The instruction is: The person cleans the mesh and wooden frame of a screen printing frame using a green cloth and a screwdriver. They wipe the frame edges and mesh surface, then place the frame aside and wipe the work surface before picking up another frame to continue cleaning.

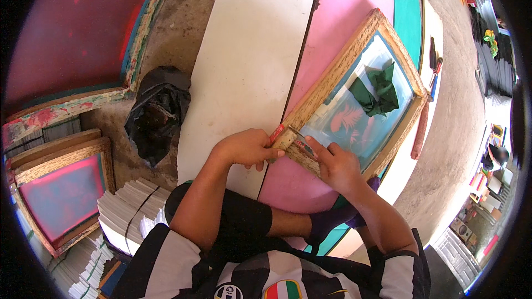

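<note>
A wooden-framed printing screen lies tilted on the coloured boards before me, its mesh blue-edged with pale figures. A crumpled dark green cloth rests on the mesh. At the frame's near left corner, my left hand is closed around a small pale piece with a red end; its exact kind is unclear. Beside it, my right hand has curled fingers, thumb and forefinger at a narrow dark metal strip by the frame's near bar. Whether the strip and the pale piece are one tool cannot be seen.
White, pink and green boards form the work surface. A brush and a brown-handled tool lie at the right edge. On the left are a black plastic bag, more framed screens and paper stacks.
</note>
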### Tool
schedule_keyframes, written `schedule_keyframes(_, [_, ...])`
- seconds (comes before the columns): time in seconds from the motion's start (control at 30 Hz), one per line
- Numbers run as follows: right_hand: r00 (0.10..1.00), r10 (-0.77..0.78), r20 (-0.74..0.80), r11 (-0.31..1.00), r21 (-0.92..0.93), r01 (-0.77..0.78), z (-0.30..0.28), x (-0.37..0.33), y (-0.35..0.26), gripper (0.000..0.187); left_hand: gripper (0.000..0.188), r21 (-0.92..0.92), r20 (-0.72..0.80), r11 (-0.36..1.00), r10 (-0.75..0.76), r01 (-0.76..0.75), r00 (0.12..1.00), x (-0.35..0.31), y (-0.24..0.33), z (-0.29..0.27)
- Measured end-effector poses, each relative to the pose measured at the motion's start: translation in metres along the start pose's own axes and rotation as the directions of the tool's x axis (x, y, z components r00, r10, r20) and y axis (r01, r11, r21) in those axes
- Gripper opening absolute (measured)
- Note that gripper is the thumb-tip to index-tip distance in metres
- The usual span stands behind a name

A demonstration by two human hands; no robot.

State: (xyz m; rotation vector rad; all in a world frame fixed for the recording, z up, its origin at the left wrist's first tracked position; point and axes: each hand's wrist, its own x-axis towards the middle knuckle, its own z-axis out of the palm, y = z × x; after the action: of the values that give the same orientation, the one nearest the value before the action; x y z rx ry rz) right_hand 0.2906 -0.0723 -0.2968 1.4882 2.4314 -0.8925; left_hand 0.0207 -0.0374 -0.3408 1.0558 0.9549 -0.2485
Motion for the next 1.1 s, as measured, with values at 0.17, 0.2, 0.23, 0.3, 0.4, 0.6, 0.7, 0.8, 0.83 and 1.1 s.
schedule_keyframes(0.17, [0.997, 0.009, -0.075, 0.998, 0.065, -0.004, 0.000, -0.001, -0.003, 0.050, 0.050, -0.011, -0.008, 1.000, 0.020, -0.020, 1.000, 0.005, -0.006, 0.003])
schedule_keyframes(0.2, [0.996, 0.006, -0.088, 0.988, 0.151, 0.007, 0.005, -0.001, -0.001, 0.049, 0.050, -0.008, -0.010, 1.000, 0.015, -0.015, 1.000, 0.005, -0.006, 0.003])
schedule_keyframes(0.23, [0.995, 0.007, -0.102, 0.971, 0.237, 0.017, 0.010, 0.000, 0.000, 0.049, 0.050, -0.002, -0.010, 1.000, 0.011, -0.011, 1.000, 0.004, -0.006, 0.004])
schedule_keyframes(0.3, [0.996, 0.026, -0.081, 0.968, 0.249, -0.005, 0.013, -0.002, 0.000, 0.047, 0.049, 0.009, -0.011, 1.000, 0.016, -0.016, 1.000, 0.004, -0.005, 0.003])
schedule_keyframes(0.4, [0.998, 0.066, 0.009, 0.994, 0.089, -0.067, -0.003, -0.001, -0.014, 0.045, 0.048, 0.030, -0.015, 0.999, 0.013, -0.012, 1.000, 0.003, -0.005, 0.004])
schedule_keyframes(0.6, [1.000, 0.020, -0.009, 0.910, 0.414, -0.015, 0.010, 0.004, 0.009, 0.049, 0.046, 0.065, -0.003, 0.998, -0.019, 0.019, 1.000, -0.003, 0.012, 0.001])
schedule_keyframes(0.7, [0.990, 0.049, 0.132, 0.998, 0.018, -0.052, -0.008, 0.003, -0.006, 0.054, 0.044, 0.065, -0.006, 0.997, -0.034, 0.035, 0.999, -0.004, 0.010, 0.001])
schedule_keyframes(0.8, [0.982, 0.104, 0.157, 0.994, -0.049, -0.097, -0.009, 0.001, -0.014, 0.051, 0.044, 0.078, -0.003, 0.996, -0.042, 0.042, 0.999, -0.003, 0.011, 0.000])
schedule_keyframes(0.83, [0.984, 0.103, 0.145, 0.992, 0.052, -0.111, -0.006, 0.002, -0.008, 0.050, 0.044, 0.085, 0.005, 0.995, -0.048, 0.047, 0.999, -0.001, 0.010, 0.000])
schedule_keyframes(1.1, [0.939, 0.211, 0.273, 0.773, 0.541, -0.331, -0.031, 0.018, 0.007, 0.044, 0.047, -0.001, 0.010, 1.000, -0.024, 0.024, 1.000, -0.004, 0.007, -0.001])
